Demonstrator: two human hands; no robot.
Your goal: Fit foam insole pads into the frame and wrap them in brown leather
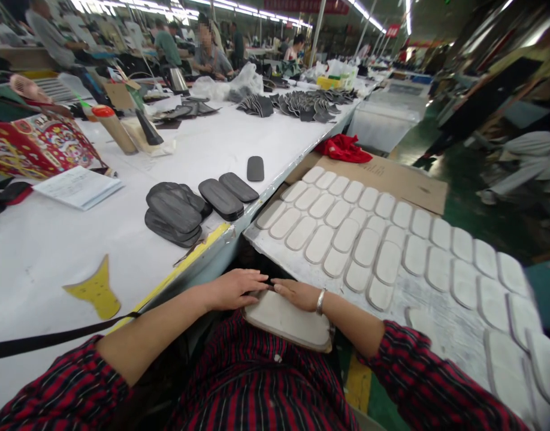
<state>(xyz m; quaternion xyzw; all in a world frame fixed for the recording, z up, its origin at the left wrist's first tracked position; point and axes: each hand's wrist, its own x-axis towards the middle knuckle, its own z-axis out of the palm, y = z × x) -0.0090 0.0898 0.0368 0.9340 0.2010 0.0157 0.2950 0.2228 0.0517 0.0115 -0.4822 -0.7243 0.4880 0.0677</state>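
The pad [288, 323] is touched at its far edge by the left hand [234, 288] and right hand [297, 293], fingers loosely curved; whether anything is pinched cannot be told. By uneven pressure, it could be tipped off the shirt [261, 371]. Its long axis is slanted, left end aimed toward the table's [203, 245] yellow edge, right end nearer the body.

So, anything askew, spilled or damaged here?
Mildly untidy, no spill that I can see. The leftmost pile of dark pads is splayed, unlike the neater pile beside it. Some white pads overlap while others lie apart. The yellow edge strip looks worn near the splayed pile.
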